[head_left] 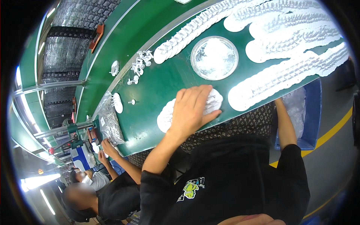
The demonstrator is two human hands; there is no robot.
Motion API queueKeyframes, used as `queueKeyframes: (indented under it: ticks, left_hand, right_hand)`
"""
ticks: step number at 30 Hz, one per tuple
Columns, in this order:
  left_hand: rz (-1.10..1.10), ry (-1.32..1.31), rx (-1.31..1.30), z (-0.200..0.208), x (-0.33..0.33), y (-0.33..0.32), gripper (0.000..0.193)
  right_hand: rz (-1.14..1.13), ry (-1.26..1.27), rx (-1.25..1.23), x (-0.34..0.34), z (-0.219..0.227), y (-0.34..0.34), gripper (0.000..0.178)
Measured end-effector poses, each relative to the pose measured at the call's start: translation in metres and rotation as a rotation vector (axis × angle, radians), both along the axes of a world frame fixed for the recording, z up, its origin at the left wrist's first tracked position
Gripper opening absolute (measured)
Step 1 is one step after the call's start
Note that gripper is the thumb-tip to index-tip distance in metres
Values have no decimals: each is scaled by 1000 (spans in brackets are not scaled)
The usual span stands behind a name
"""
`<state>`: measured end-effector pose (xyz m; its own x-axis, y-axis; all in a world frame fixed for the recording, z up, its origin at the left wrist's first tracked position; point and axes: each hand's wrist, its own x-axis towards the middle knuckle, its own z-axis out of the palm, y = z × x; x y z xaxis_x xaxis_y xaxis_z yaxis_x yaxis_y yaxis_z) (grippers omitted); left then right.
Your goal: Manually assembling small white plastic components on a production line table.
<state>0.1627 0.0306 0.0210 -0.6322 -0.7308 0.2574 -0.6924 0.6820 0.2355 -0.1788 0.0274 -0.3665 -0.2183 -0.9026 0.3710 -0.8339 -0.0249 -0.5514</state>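
Observation:
My left hand (190,109) lies palm down across a short row of overlapping white plastic discs (166,117) near the table's front edge. Its fingers reach over the row's far side, with the thumb on the near side; discs show at both ends. The palm hides the middle of the row. On my right, the forearm (284,123) reaches to the table edge, and the hand beyond the wrist is hidden there. A longer row of overlapping white discs with raised stubs (258,90) lies to the right of my left hand.
A round metal tray (214,58) sits on the green table (161,82). More disc rows (285,37) cover the far right. Small white stemmed parts (140,62) lie farther left, near a clear plastic bag (110,125). A co-worker (112,195) sits left. A blue bin (310,112) stands right.

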Motion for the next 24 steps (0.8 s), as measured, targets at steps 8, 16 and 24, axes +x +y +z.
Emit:
queueKeyframes:
  ticks: [8,16,24]
  left_hand:
    - [-63,33,11,-3,-47,3,68]
    - [1,-65,11,4,-55,5,69]
    - [382,299,-221,8,64,9,35]
  right_hand:
    - [-107,-117,83,8,16,22,36]
    - [-168,-207,118,15,22,9,35]
    - [133,-387,82,-35,12,53,35]
